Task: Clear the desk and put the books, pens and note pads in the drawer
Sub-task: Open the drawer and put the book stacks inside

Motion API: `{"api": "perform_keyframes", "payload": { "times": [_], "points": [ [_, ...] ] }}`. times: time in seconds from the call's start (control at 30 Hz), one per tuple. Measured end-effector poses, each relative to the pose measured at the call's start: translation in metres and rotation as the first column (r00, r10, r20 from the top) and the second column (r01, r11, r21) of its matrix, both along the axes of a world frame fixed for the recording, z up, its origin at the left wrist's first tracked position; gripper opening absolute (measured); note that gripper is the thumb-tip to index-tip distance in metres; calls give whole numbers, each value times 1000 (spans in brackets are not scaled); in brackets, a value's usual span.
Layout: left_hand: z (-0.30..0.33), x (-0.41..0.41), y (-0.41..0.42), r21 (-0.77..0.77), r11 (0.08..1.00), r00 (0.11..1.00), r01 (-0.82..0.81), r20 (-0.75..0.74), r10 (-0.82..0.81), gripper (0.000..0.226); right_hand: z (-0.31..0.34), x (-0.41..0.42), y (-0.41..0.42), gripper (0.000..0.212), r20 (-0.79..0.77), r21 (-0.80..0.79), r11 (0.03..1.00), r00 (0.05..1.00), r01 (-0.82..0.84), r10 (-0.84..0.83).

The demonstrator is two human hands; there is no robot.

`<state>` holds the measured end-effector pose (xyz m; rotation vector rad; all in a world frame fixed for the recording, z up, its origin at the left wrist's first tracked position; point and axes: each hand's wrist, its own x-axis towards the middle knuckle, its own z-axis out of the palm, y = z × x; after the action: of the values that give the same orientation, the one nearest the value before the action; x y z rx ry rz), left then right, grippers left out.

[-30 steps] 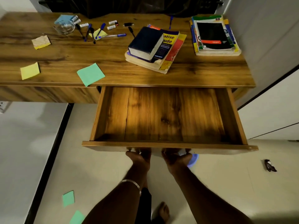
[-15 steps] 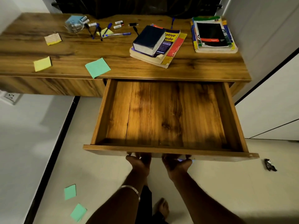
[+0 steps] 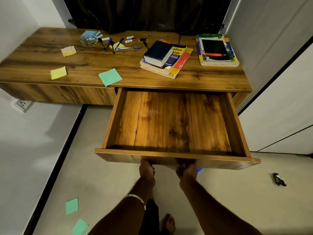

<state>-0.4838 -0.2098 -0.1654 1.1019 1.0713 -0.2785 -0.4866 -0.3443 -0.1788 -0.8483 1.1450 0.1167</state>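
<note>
- Left hand (image 3: 147, 170) and right hand (image 3: 186, 171), at 6 o'clock, curl fingers under the open wooden drawer (image 3: 176, 154) front.
- The thick navy hardback book (image 3: 158, 52), at 12 o'clock on the wooden desk (image 3: 33, 65), looks heavy and stiff; grip its spine.

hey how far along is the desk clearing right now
Done: the drawer is pulled open, nothing in it yet. In hand: the left hand and right hand grip its front edge. Left: both book stacks, the pens and the sticky notes.
</note>
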Motion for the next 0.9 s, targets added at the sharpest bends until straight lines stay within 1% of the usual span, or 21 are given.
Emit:
{"api": "perform_keyframes", "payload": {
  "times": [0.03,0.07,0.1,0.13,0.17,0.2,0.23,0.3,0.37,0.43,0.5,0.57,0.63,0.67,0.73,0.77,0.83,0.9],
  "points": [
    [5,-1,0,36,999,999,38,-2,-38,50,0,-2,-2,37,-9,-15,1000,1000,-3,3],
    [7,-2,1,104,990,996,94,-12,-94,51,0,-2,-4,34,-27,-63,998,999,-26,25],
    [12,-5,2,208,964,986,166,-21,-165,52,1,-4,-6,32,-41,-147,986,996,-82,77],
    [22,-8,2,336,912,971,234,-39,-234,50,8,-6,-7,33,-90,-291,936,979,-200,181],
    [32,-12,3,473,837,957,277,-59,-284,48,16,-9,-10,36,-156,-435,834,941,-339,301],
    [43,-15,3,586,752,944,301,-73,-321,45,31,-13,-10,36,-221,-562,706,901,-431,374],
    [52,-18,3,678,671,931,301,-58,-360,43,42,-15,-10,33,-259,-660,587,875,-469,408],
    [68,-24,7,795,554,912,245,5,-410,41,67,-24,-13,32,-264,-794,424,875,-435,406],
    [80,-24,10,855,479,897,198,39,-440,41,83,-27,-15,35,-288,-858,307,880,-412,377],
    [89,-16,13,886,430,885,174,50,-462,40,92,-24,-15,39,-323,-878,210,857,-430,402],
    [102,-7,15,887,436,860,151,99,-500,40,108,-24,-17,38,-316,-893,161,841,-420,439],
    [107,7,16,858,475,849,196,94,-520,42,121,-15,-17,34,-299,-908,129,832,-399,468],
    [117,20,17,825,509,826,246,96,-555,42,141,-7,-19,31,-298,-913,83,793,-399,531],
    [125,26,17,814,510,807,278,90,-584,40,151,-2,-19,29,-300,-915,55,766,-400,568],
    [137,42,17,813,473,764,340,55,-643,37,168,13,-18,24,-310,-926,-19,727,-378,613],
    [143,51,18,810,462,747,361,46,-663,35,176,21,-17,22,-311,-929,-41,714,-368,628],
    [153,70,21,792,470,729,389,47,-683,32,186,39,-13,20,-306,-930,-50,691,-364,655],
    [164,89,25,785,468,718,406,42,-695,30,195,56,-10,24,-312,-916,-32,662,-399,681]
  ]
}}
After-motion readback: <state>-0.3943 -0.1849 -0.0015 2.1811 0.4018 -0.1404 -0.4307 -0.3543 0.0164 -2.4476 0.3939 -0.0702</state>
